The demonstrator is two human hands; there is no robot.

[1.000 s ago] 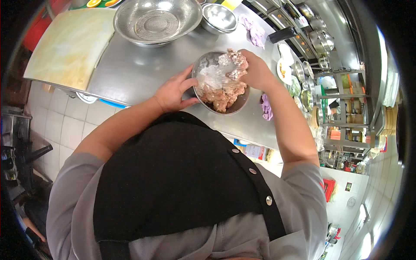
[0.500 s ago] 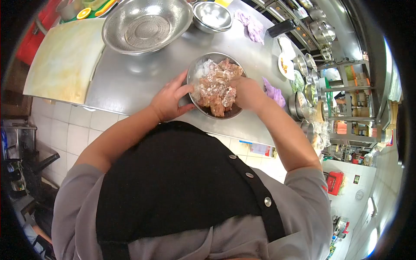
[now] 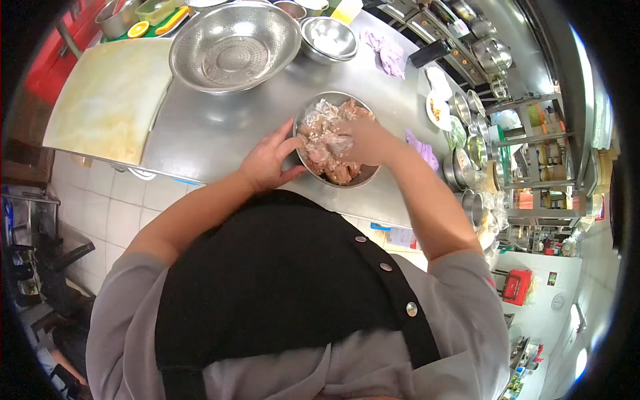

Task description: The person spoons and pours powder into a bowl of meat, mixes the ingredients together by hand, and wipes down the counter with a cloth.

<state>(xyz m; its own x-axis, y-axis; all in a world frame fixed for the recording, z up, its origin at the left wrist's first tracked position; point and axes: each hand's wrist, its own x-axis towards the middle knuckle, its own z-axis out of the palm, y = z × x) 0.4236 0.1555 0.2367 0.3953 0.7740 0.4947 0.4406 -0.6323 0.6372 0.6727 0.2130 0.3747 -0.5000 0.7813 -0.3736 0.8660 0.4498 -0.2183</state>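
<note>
A steel bowl (image 3: pixel 367 175) stands on the metal worktop near its front edge. Inside lies a heap of pinkish raw meat pieces (image 3: pixel 322 155), with white powder (image 3: pixel 320 113) on it, mostly at the upper left. My left hand (image 3: pixel 268 160) holds the bowl at its left side, thumb and fingers against the wall. Over the right half of the bowl, my right hand (image 3: pixel 363 141) reaches down into the meat. Its fingers are smeared by motion and partly hidden, so their grip does not show.
A large steel colander (image 3: pixel 237 57) and stacked steel bowls (image 3: pixel 328 39) stand behind the bowl. To the left lies a pale cutting board (image 3: pixel 107 100). Purple cloths (image 3: pixel 421 149), a white plate (image 3: pixel 437 110) and several steel containers (image 3: pixel 460 167) line the right side.
My right hand has moved within the bowl and is now blurred over the meat. Less white powder shows, and the meat lies differently. My left hand stays at the bowl; the view has shifted slightly.
</note>
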